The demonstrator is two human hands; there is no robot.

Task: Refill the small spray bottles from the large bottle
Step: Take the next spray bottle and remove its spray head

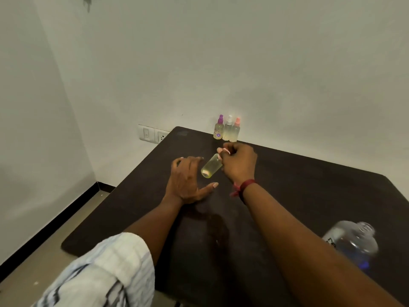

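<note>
Nearest, at the right of the dark worktop, sits a large clear plastic bottle, uncapped and blurred. Beyond it the left hand rests with fingers spread. The right hand pinches the neck of a tilted small yellowish transparent bottle. By the wall, three capped small spray bottles look filled, so this fourth is probably the last.

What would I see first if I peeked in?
First, the small yellowish bottle, held tilted by its top in the right hand over the middle of the dark table, the left hand open beside it. Then three little spray bottles with purple, white and pink tops, in a row at the far edge by the wall. A big clear bottle shows, blurred, at the near right.
</note>
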